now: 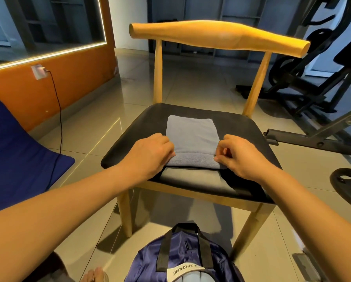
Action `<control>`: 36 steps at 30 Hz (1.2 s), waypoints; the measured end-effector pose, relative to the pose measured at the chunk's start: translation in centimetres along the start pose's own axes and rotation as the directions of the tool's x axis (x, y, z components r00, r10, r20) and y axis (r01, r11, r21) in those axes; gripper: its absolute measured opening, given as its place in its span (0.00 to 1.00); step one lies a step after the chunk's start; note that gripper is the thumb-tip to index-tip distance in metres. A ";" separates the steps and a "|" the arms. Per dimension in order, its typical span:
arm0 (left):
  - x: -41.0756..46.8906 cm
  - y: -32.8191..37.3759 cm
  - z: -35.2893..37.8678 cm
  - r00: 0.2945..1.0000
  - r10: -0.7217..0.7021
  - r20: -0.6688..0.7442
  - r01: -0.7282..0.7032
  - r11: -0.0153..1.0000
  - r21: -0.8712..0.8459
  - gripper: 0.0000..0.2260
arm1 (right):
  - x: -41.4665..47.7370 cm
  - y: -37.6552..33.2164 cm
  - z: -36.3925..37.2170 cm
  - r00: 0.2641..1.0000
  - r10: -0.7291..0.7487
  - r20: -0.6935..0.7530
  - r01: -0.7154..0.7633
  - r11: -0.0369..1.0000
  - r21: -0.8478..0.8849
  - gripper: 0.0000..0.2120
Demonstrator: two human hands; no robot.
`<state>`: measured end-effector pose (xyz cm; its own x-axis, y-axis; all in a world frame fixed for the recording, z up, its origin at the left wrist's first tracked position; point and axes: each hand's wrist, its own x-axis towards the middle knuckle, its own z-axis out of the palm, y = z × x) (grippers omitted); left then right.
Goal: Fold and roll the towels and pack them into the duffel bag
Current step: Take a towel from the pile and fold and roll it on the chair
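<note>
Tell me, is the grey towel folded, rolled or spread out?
Folded, partly rolled: the grey towel is a narrow strip on the chair seat, near end curled over in the left hand and right hand.

Duffel bag [150, 259] cut off at bottom edge, towel [191, 135] ends hidden under fingers [167, 148] (either side)

A single head-worn view, wide-angle, looks forward and down from above and behind where the left hand [150, 153] and right hand [241, 157] grip the towel [193, 135], close in. The chair backrest [221, 35] lies beyond the grip, the duffel bag [150, 259] nearer the camera.
</note>
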<state>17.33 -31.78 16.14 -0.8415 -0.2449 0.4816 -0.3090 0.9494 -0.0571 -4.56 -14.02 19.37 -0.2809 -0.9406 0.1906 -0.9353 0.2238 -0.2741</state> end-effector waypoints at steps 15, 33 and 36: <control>-0.6 -0.1 0.0 0.970 -0.180 0.163 0.199 0.974 -0.109 0.15 | -0.8 -0.2 0.3 0.998 -0.005 0.062 0.005 1.000 -0.005 0.06; -0.5 -0.9 0.0 0.989 -0.139 -0.042 0.124 0.960 -0.249 0.14 | -0.2 -0.9 1.4 0.978 -0.084 -0.191 0.055 0.986 -0.156 0.13; -1.6 -1.5 0.3 0.998 -0.056 -0.007 0.053 0.976 -0.213 0.21 | -0.9 -0.8 1.1 0.980 -0.140 -0.139 0.112 0.975 -0.192 0.17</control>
<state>18.99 -32.87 15.22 -0.8199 -0.2962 0.4900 -0.2517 0.9551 0.1563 -3.31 -13.60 18.36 -0.1746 -0.9181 0.3558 -0.9846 0.1620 -0.0653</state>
